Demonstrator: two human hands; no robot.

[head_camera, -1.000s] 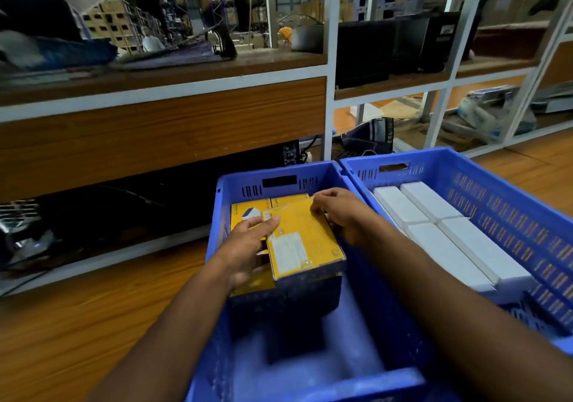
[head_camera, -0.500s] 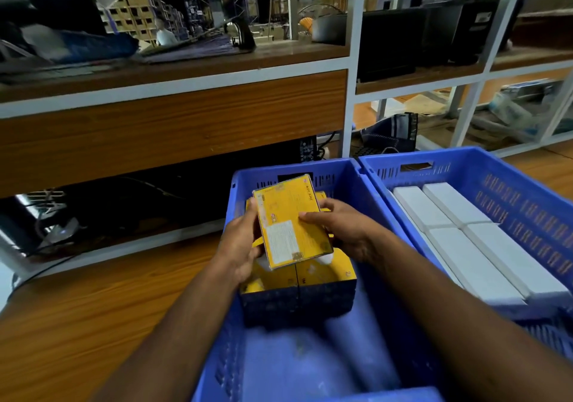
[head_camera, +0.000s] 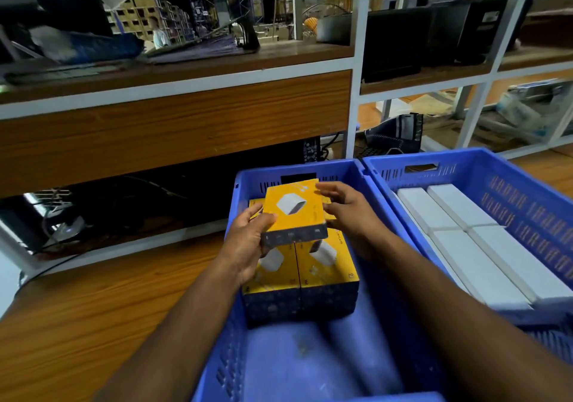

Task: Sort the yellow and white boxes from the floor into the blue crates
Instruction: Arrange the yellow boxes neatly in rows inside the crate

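Two bare forearms reach in from the bottom edge over the left crate (head_camera: 384, 246), a blue moulded-plastic bin with slotted walls and a smooth floor that shows blurred in its near half. Against its far end stand yellow boxes (head_camera: 328, 273), rectangular cardboard packs with matte yellow tops printed with a white rounded device and dark navy side bands; two sit side by side, touching, and the corner of another shows behind them.

Just above that pair, the left hand (head_camera: 248, 246) grips a held box (head_camera: 294, 211) of the same kind, thumb curled over its near-left top edge and fingers wrapped beneath its dark side band. The box is face up, tilted a little toward the camera. The right hand (head_camera: 350, 212) is at the box's right side with fingers loosely spread and relaxed; the fingertips reach its far right corner, though whether they press it I cannot tell.

To the right, touching the first crate along the rim, is the right crate (head_camera: 527, 190), the same blue plastic with a handle slot in its far wall. It holds white boxes (head_camera: 483, 246), long plain matte blocks with crisp edges, laid flat in two rows, packed tight.

Both crates rest on a wood-grain floor (head_camera: 77, 324), glossy orange-brown.

Beyond stands a shelf unit (head_camera: 353, 91) with white metal posts and wood-veneer boards, carrying dark monitors (head_camera: 403, 38) and blurred clutter.
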